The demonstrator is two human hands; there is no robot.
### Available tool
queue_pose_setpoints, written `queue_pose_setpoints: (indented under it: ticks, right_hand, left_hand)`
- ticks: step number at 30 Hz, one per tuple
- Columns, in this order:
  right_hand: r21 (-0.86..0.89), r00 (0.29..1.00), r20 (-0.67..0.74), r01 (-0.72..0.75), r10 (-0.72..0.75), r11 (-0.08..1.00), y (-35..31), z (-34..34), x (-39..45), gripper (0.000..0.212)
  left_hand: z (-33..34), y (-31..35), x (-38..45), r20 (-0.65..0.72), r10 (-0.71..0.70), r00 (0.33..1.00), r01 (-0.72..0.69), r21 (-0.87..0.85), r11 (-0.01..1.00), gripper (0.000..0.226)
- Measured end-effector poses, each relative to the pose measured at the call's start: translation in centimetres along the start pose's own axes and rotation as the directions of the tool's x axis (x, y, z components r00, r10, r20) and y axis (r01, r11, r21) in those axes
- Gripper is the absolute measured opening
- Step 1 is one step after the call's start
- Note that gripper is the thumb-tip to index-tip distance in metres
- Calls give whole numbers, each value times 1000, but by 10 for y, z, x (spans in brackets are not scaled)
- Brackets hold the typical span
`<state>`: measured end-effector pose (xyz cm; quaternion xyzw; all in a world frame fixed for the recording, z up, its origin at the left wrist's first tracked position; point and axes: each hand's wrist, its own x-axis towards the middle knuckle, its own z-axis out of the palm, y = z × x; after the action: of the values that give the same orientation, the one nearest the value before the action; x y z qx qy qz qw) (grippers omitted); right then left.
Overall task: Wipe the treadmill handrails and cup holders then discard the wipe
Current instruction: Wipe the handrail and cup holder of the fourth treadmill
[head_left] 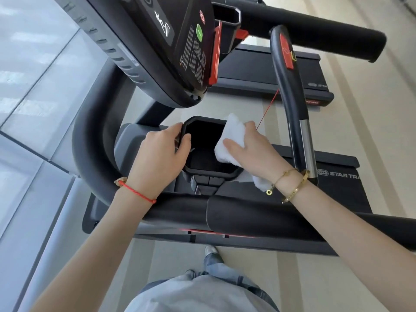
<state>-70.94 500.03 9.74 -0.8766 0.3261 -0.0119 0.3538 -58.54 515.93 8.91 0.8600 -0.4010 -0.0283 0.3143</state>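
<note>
A black cup holder with a dark, deep well sits in the middle of the view, below the treadmill console. My left hand grips its left rim, fingers curled over the edge. My right hand holds a white wipe and presses it against the holder's right rim; part of the wipe hangs out below my wrist. A thick black handrail runs across just below both wrists. A second black handrail with a chrome section rises at the right.
The treadmill console with red and green buttons tilts overhead at the top. A red safety cord hangs near the wipe. Another handrail crosses the top right. Glass wall panels are on the left, striped floor and my shoe below.
</note>
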Motion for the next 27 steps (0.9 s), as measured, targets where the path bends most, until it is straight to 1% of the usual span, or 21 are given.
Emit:
queue_pose_setpoints:
  ticks: [3,5,8,10,12,14,18,21,22,24,27]
  right_hand:
    - [-66,993,49,107,-104,992,1,-9,16,30]
    - [-155,976,92,211,-199,965,-2,-16,29,27]
    - [-254,916,203,391,-347,884,-9,-22,48,22]
    - [-286,880,256,465,-401,838,-11,-22,56,18]
    - [-315,858,271,507,-436,802,-12,-21,62,16]
    - [-337,841,281,537,-462,773,-13,-20,66,16]
    - [-385,801,289,598,-524,703,-25,-13,74,21]
    - [-387,786,266,617,-557,685,-30,-9,75,28]
    - [-377,790,255,612,-557,695,-27,-9,73,28]
    - [-329,818,214,575,-533,749,-16,-13,68,21]
    - [-249,894,126,449,-431,858,3,-16,57,18]
  left_hand:
    - [0,0,-1,-10,12,1000,-12,9,1000,28]
    - [0,1,-2,-18,19,1000,-19,13,1000,27]
    - [0,2,-1,-17,6,1000,-6,13,1000,28]
    - [0,2,0,-16,-2,1000,2,8,1000,27]
    - [0,3,0,-29,-7,1000,7,19,1000,26]
    - [0,4,0,-41,-6,999,7,30,1000,26]
    - [-1,4,1,-24,13,1000,-13,-7,1000,21]
    - [-2,4,-1,-40,33,999,-32,9,999,17]
    - [-2,3,-1,-29,30,999,-30,4,1000,17]
    - [-4,3,-1,7,14,1000,-14,-24,1000,23]
    - [-5,2,0,25,4,1000,-3,-27,1000,31]
